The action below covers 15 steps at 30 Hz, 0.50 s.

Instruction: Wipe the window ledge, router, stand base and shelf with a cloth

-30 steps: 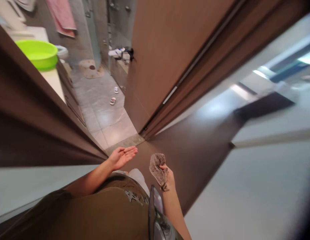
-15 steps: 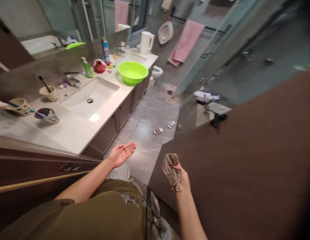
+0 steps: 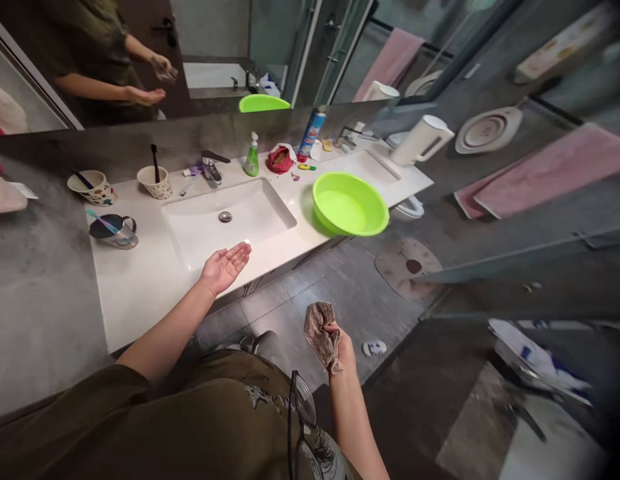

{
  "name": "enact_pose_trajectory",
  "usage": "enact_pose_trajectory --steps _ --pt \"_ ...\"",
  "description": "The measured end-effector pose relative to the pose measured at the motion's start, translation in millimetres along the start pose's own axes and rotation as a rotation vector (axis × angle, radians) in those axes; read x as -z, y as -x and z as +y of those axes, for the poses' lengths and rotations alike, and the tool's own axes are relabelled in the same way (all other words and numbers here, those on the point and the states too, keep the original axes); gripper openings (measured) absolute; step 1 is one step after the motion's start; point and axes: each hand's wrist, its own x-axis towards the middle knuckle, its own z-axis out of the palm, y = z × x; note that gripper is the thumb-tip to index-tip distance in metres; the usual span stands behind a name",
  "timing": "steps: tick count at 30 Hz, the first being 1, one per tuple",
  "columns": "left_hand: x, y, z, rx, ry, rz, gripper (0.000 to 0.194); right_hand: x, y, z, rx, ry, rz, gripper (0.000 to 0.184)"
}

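My right hand point(image 3: 343, 347) is closed round a crumpled grey-brown cloth point(image 3: 320, 331), held over the grey tiled floor in front of me. My left hand point(image 3: 224, 266) is open, palm up, with nothing in it, hovering at the front edge of the white counter point(image 3: 135, 287) just before the sink basin point(image 3: 225, 220). A tap point(image 3: 210, 165) stands behind the basin. The mirror point(image 3: 90, 60) above shows both arms reflected.
A lime green bowl point(image 3: 349, 205) sits on the counter right of the sink. Cups with toothbrushes point(image 3: 113, 230) stand at the left; a green soap bottle point(image 3: 252, 157) and a spray can point(image 3: 311, 133) at the back. Pink towels point(image 3: 550, 167) hang at right; a mat point(image 3: 407, 267) lies on the floor.
The view has swung from the doorway into the bathroom and now faces the counter. My left hand has come over the counter's front edge. My right hand still grips the cloth.
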Motion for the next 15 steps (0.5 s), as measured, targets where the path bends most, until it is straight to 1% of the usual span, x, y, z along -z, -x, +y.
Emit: enact_pose_trajectory --steps 2,3,5,7,8,9,11,13,15 --pt "-14.8 -28.4 13.3 -0.035 -0.033 0.02 0.056 -19.2 -36.6 -27.4 -0.036 0.035 -0.059 0.021" --pt "-18.9 -43.8 19.5 -0.056 -0.048 0.026 0.055 -30.8 -57.4 -40.8 -0.051 0.048 -0.088 0.022" --pt "-21.1 -77.5 31.2 -0.102 -0.077 0.035 0.051 -59.0 -102.3 -64.5 -0.085 0.063 -0.146 0.027" --pt "-16.3 -113.6 42.4 -0.141 -0.121 0.073 0.045 -93.3 -147.3 -82.6 -0.144 0.084 -0.214 0.033" --pt "-12.1 -131.7 47.8 -0.158 -0.169 0.126 0.042 -111.6 -168.2 -89.4 -0.182 0.1 -0.25 0.035" --pt "-6.8 -149.2 53.2 -0.174 -0.231 0.205 0.037 -129.7 -187.3 -94.8 -0.222 0.116 -0.284 0.037" --pt "6.2 -180.4 63.4 -0.208 -0.352 0.404 0.027 -162.1 -219.9 -101.7 -0.299 0.141 -0.33 0.04" --pt "21.1 -204.9 72.1 -0.233 -0.409 0.566 0.02 -185.8 -245.4 -103.9 -0.367 0.156 -0.351 0.045" --pt "36.2 -222.8 79.1 -0.235 -0.392 0.644 0.019 -200.1 -265.5 -102.5 -0.427 0.174 -0.358 0.048"
